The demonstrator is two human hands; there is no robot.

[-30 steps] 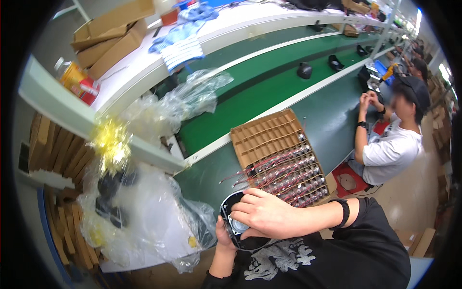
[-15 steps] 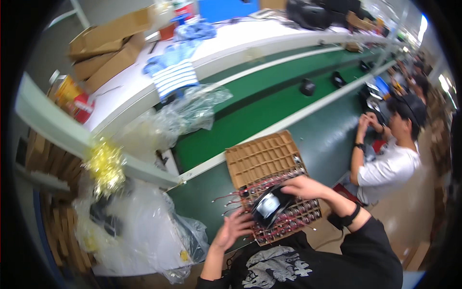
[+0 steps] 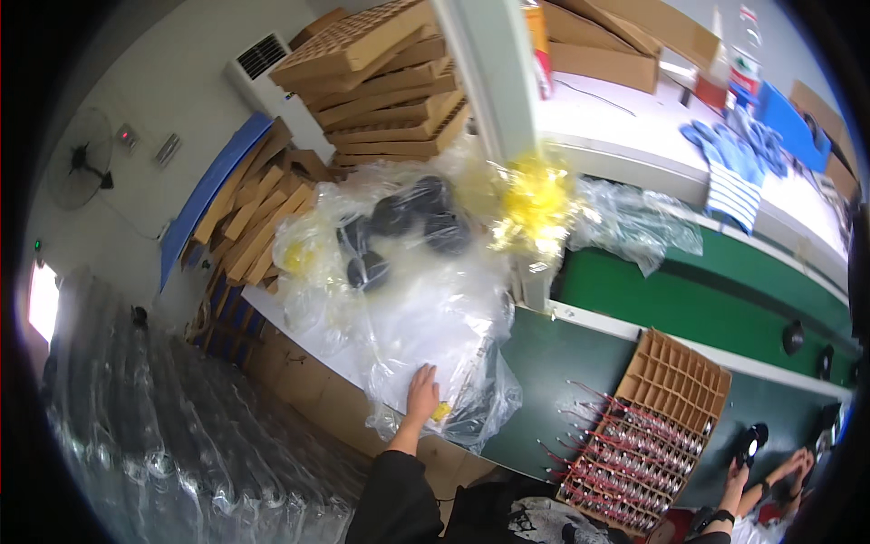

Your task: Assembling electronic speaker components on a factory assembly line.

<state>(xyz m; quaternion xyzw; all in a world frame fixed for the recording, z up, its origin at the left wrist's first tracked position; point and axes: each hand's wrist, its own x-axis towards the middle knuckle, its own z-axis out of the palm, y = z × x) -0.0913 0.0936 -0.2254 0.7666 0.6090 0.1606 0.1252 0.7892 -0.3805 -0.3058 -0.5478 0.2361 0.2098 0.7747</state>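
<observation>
My left hand [image 3: 422,395] lies with fingers stretched out on the front edge of a large clear plastic bag [image 3: 408,317], holding nothing. Dark rounded parts [image 3: 412,218] show through the film at the bag's far end. At the lower right my right hand [image 3: 735,479] grips a black round housing [image 3: 751,441] with a whitish face, beyond the right side of a cardboard divider tray [image 3: 680,372]. Rows of small metal parts [image 3: 639,458] with red wires fill the tray's near cells, while its far cells are bare.
Yellow film [image 3: 535,204] hangs on a pale post [image 3: 494,82]. Cardboard trays [image 3: 381,91] are stacked behind the bag. A green conveyor belt [image 3: 652,290] carries black parts [image 3: 793,337]. A co-worker's hands [image 3: 797,464] are close by my right hand. Clear plastic sheeting [image 3: 181,435] stands left.
My view has swung left. My left hand has gone from beside the tray to the plastic bag. The black housing, in my right hand, has moved from over the tray to its right side.
</observation>
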